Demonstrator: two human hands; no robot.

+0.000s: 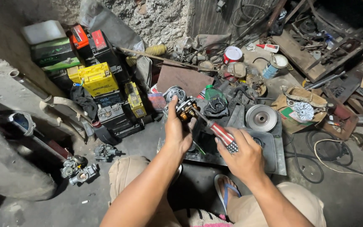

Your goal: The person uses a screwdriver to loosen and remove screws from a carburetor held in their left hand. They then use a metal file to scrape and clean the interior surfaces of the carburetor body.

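My left hand [176, 131] holds up a small round motor part with copper windings [187, 108], thumb over its top. My right hand [241, 154] grips a screwdriver [219, 132] with a red, white and dark patterned handle. Its shaft slants up and left, and the tip meets the motor part. Both hands hover above a flat metal sheet [280, 162] on the floor. My knees and a blue sandal [227, 190] show below the hands.
A stack of batteries, one yellow [97, 78], stands at the left. Carburettor parts [80, 168] lie on the floor lower left. A round metal pulley [261, 117], a green bottle [213, 92], cans, cables [328, 151] and scrap tools crowd the back and right.
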